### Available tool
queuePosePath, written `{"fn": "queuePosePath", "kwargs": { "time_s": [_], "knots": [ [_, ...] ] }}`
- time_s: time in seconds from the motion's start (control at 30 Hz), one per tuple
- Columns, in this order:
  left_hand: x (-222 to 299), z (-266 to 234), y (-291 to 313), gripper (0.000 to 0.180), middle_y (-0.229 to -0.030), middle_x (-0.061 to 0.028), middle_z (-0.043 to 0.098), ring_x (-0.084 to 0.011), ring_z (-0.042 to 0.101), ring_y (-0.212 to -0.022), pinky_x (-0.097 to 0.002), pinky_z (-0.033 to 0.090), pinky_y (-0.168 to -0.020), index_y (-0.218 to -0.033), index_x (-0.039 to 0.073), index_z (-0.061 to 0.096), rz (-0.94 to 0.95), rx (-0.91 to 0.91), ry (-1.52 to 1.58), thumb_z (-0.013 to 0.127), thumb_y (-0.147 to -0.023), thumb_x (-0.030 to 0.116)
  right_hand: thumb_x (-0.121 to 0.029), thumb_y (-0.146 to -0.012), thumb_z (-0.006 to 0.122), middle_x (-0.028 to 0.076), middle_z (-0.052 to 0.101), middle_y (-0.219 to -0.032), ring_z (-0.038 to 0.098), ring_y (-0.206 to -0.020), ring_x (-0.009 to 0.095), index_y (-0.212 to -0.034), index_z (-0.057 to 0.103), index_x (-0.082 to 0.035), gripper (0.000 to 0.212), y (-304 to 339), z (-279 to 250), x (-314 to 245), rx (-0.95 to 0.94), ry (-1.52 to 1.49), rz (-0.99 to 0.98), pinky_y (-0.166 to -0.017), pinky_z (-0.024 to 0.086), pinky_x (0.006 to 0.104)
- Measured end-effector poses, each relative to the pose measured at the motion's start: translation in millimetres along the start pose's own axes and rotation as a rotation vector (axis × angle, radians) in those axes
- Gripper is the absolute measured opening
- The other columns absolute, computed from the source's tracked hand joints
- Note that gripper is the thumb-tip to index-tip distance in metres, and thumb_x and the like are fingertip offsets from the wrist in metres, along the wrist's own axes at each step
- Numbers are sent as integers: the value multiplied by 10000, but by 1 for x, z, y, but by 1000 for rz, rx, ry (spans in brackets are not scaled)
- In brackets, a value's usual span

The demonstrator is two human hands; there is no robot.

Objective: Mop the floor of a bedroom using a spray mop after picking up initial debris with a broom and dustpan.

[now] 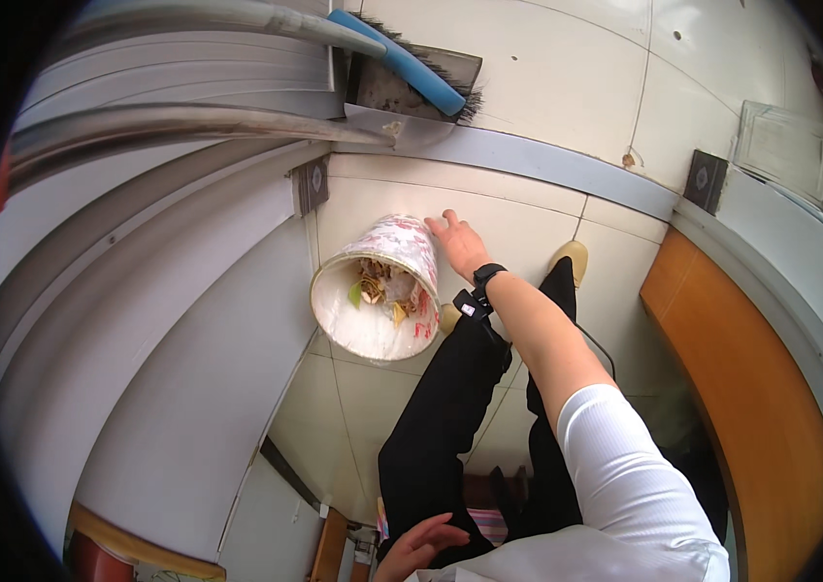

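Note:
A white waste bin (335, 308) with a red-and-pink pattern on its outside leans with its mouth toward me. Inside lies litter (394, 286): brown scraps, crumpled clear plastic and a green leaf-like piece. My right hand (460, 242) reaches to the base end of the bin, fingers apart; its fingertips are at the bin's side, and I cannot tell whether they press on it. A black band with a small device (475, 303) is on that wrist. By my thigh at the lower edge, my left hand (421, 545) is loosely open and holds nothing.
A blue-headed broom (411, 68) and a dustpan (402, 121) are beyond a grey floor sill (538, 160). Grey panels (208, 320) stand on the left, an orange-brown wooden panel (741, 359) on the right. My shoe (572, 260) is on the tiles beside the bin.

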State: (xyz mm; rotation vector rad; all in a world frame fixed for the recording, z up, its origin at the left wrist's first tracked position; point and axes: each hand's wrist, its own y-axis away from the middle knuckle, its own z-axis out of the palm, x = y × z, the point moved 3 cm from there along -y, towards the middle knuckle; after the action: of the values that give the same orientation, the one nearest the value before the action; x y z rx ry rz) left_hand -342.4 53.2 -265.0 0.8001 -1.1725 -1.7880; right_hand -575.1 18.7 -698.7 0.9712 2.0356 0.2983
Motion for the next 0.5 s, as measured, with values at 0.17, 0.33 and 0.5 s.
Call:
{"fn": "queuePosePath", "kwargs": {
  "time_s": [0.17, 0.33, 0.5],
  "knots": [
    [8, 5, -27, 631, -1152, -156, 470, -261, 467, -1077, -389, 316, -961, -1304, 27, 269, -34, -1, -12, 559, -819, 309, -17, -712, 490, 174, 467, -986, 531, -804, 329, -902, 527, -38, 195, -15, 26, 35, -74, 98, -74, -741, 470, 381],
    [14, 28, -3, 620, -1178, -187, 444, -285, 459, -1087, -403, 300, -977, -1313, 26, 235, -1, 4, 53, 541, -832, 270, -40, -663, 516, 161, 565, -766, 549, -774, 316, -783, 558, -30, 127, 12, -2, 65, 83, -303, 288, -697, 456, 380],
    [11, 36, 29, 620, -1181, -190, 441, -284, 462, -1080, -402, 311, -966, -1308, 18, 243, -64, -43, -27, 546, -830, 269, -57, -688, 511, 174, 584, -801, 557, -804, 329, -865, 553, -40, 182, 55, -24, 60, -46, -205, 260, -709, 451, 394]
  ]
}}
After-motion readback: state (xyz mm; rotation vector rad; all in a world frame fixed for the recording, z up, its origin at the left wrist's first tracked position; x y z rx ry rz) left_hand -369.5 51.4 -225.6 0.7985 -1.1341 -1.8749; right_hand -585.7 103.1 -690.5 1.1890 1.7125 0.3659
